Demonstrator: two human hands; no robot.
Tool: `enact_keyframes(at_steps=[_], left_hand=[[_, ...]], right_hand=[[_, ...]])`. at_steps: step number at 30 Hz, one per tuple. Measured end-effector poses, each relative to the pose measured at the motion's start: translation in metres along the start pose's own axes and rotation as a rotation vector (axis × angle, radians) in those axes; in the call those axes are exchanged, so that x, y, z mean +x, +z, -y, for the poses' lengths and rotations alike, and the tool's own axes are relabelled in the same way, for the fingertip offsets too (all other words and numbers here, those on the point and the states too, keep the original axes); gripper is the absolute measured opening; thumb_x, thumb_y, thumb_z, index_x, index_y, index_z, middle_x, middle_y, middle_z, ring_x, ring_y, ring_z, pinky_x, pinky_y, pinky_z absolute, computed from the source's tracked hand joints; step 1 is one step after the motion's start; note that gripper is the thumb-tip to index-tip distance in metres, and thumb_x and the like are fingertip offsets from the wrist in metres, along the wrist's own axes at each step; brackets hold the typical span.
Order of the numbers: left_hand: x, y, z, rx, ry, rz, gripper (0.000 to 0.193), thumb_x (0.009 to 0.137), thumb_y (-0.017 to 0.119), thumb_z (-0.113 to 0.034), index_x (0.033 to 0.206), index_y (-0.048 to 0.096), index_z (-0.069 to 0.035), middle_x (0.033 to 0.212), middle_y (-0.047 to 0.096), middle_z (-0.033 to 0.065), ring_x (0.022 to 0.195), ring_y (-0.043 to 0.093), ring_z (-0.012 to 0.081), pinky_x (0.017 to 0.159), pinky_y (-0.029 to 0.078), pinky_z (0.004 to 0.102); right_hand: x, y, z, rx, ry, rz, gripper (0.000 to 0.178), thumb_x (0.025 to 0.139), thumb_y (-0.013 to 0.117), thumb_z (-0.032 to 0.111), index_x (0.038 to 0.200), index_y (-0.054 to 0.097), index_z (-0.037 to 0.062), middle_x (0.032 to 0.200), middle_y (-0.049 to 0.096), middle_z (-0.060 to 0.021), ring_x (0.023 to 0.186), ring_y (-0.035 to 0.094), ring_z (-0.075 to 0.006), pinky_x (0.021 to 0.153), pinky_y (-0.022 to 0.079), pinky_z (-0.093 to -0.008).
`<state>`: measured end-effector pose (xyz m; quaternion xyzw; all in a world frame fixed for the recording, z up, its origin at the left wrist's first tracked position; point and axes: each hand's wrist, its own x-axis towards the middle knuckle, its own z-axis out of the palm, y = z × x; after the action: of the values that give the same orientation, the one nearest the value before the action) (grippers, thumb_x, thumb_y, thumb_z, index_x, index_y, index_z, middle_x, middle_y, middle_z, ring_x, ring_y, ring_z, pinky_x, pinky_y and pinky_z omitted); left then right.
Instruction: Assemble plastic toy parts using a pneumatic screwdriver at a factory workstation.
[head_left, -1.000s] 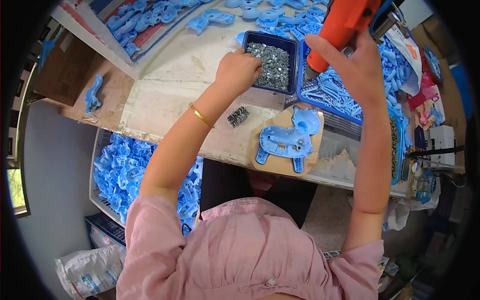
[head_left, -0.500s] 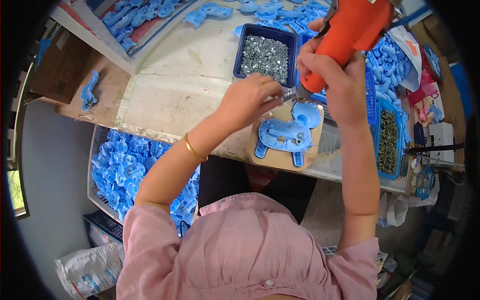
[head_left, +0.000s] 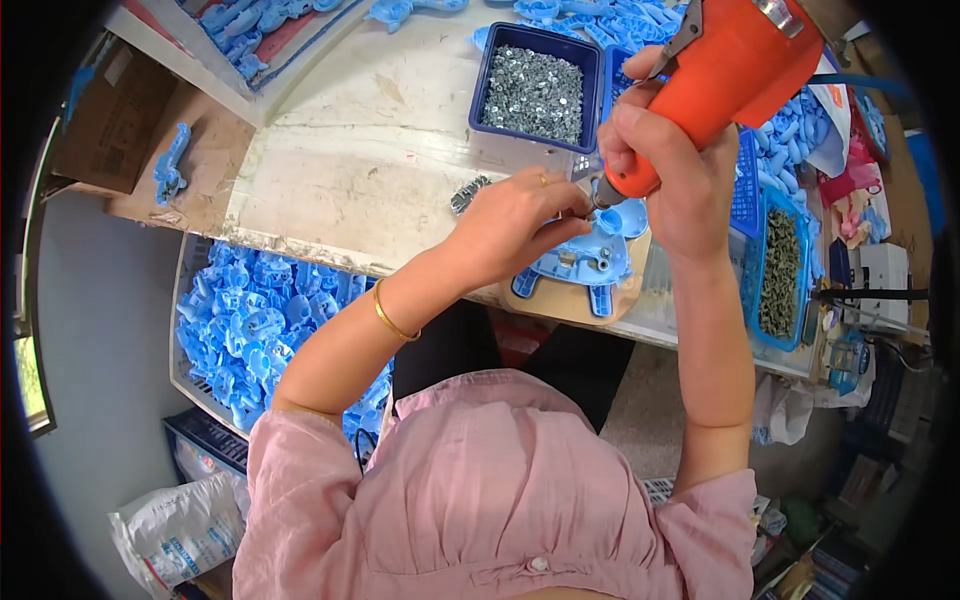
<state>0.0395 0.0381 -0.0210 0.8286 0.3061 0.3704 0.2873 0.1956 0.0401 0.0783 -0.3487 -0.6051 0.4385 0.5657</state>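
Observation:
My right hand (head_left: 685,180) is wrapped round a red-orange electric screwdriver (head_left: 745,70), its tip slanting down to the left. Below the tip lies a light-blue plastic toy half-shell (head_left: 585,268), hollow side up, shaped like an animal with legs. It rests on a brown board (head_left: 628,292), and small metal pieces sit inside it. Over the shell's upper left edge, my left hand (head_left: 520,225) has thumb and fingers pinched beside the screwdriver tip. Whatever is in the pinch is hidden. A little heap of metal parts (head_left: 468,194) lies behind that hand.
A navy tray (head_left: 477,122) of small metal parts stands beyond my hands. At right, a light-blue basket (head_left: 757,305) holds screws. Blue plastic parts lie at the back and fill a crate (head_left: 183,375) below the table's left edge. A cardboard box (head_left: 120,120) stands far left.
My left hand has moved right and down, its fingers coming to the screwdriver tip over the shell. The screwdriver has shifted slightly right. The metal heap behind the left hand now shows.

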Motion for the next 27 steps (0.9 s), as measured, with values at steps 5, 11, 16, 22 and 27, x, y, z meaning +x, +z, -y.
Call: enact_keyframes(at_steps=[5, 11, 16, 22, 27], left_hand=[[-0.009, -0.004, -0.005, 0.018, -0.058, 0.107, 0.025, 0.082, 0.075, -0.023, 0.101, 0.064, -0.011, 0.094, 0.065, 0.0068, 0.091, 0.061, 0.0287, 0.075, 0.051, 0.0398], [-0.025, -0.006, 0.0, 0.301, -0.042, 0.082, 0.074, 0.063, 0.086, -0.036, 0.123, 0.055, -0.005, 0.122, 0.059, 0.0094, 0.108, 0.054, 0.032, 0.094, 0.046, 0.0396], [-0.033, 0.002, 0.005, 0.295, -0.062, 0.079, 0.072, 0.062, 0.086, -0.034, 0.12, 0.056, -0.005, 0.125, 0.057, 0.0087, 0.11, 0.052, 0.0298, 0.094, 0.046, 0.0391], [-0.034, 0.004, 0.006, 0.29, -0.097, 0.1, 0.072, 0.062, 0.086, -0.033, 0.121, 0.056, -0.005, 0.124, 0.058, 0.009, 0.111, 0.053, 0.0298, 0.095, 0.046, 0.0391], [-0.033, 0.004, 0.004, 0.273, -0.101, 0.092, 0.071, 0.062, 0.086, -0.031, 0.122, 0.056, -0.004, 0.123, 0.059, 0.0093, 0.111, 0.053, 0.03, 0.095, 0.046, 0.0392]], right_hand=[[-0.008, 0.003, -0.005, 0.034, 0.07, 0.042, 0.033, 0.084, 0.061, 0.004, 0.115, 0.052, -0.0028, 0.073, 0.058, -0.0053, 0.06, 0.054, -0.0122, 0.058, 0.047, -0.0286], [-0.025, 0.012, -0.031, 0.052, 0.126, -0.019, 0.031, 0.084, 0.062, 0.003, 0.113, 0.052, -0.0031, 0.073, 0.06, -0.0068, 0.061, 0.056, -0.0113, 0.057, 0.046, -0.0261], [-0.028, 0.012, -0.054, 0.031, 0.093, -0.039, 0.027, 0.086, 0.062, 0.005, 0.11, 0.052, -0.0018, 0.073, 0.06, -0.007, 0.061, 0.056, -0.0113, 0.057, 0.047, -0.0269], [-0.029, 0.016, -0.057, 0.062, 0.092, -0.077, 0.025, 0.087, 0.061, 0.005, 0.109, 0.052, -0.0013, 0.073, 0.059, -0.0063, 0.061, 0.055, -0.0111, 0.057, 0.046, -0.0269], [-0.028, 0.015, -0.051, 0.042, 0.063, -0.062, 0.025, 0.087, 0.061, 0.005, 0.109, 0.052, -0.0016, 0.074, 0.059, -0.0062, 0.061, 0.055, -0.0109, 0.057, 0.046, -0.0269]])
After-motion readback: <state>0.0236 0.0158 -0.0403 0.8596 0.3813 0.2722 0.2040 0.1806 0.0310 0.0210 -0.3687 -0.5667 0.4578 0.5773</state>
